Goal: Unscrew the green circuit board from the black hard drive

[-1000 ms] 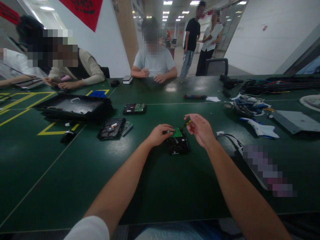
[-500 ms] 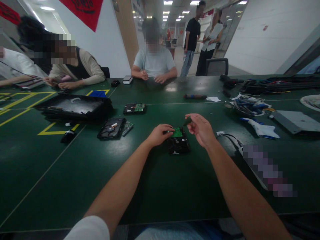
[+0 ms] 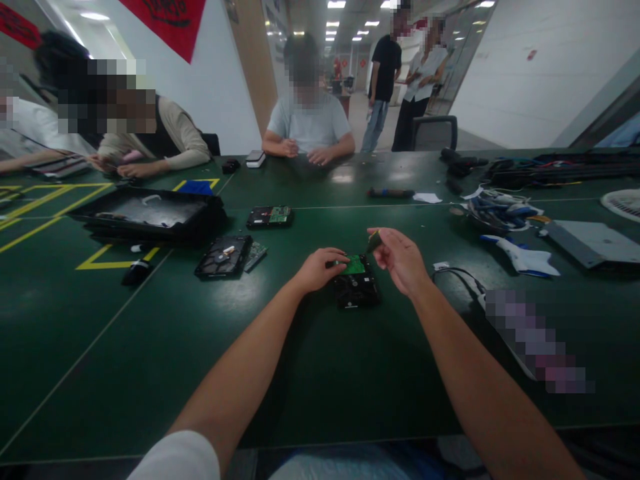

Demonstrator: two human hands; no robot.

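Observation:
A black hard drive (image 3: 357,290) lies on the green table in front of me, its green circuit board (image 3: 354,265) facing up. My left hand (image 3: 323,268) grips the drive's upper left side, with the thumb on the board's edge and the fingers over the far end. Above the drive's upper right corner, my right hand (image 3: 399,257) pinches a small dark green object (image 3: 373,241) with a yellowish edge. Its lower end points toward the drive; whether it touches is too small to tell.
Left of the drive lie another hard drive (image 3: 223,257), a loose circuit board (image 3: 256,255) and a black tray (image 3: 150,213). Farther back is a third drive (image 3: 269,217). A cable (image 3: 463,272), bundled gloves (image 3: 505,210) and a grey metal box (image 3: 593,243) lie right. People sit opposite.
The small dark green object has turned slightly in my right fingers, showing more of its flat side. My left hand and the hard drive have stayed in place.

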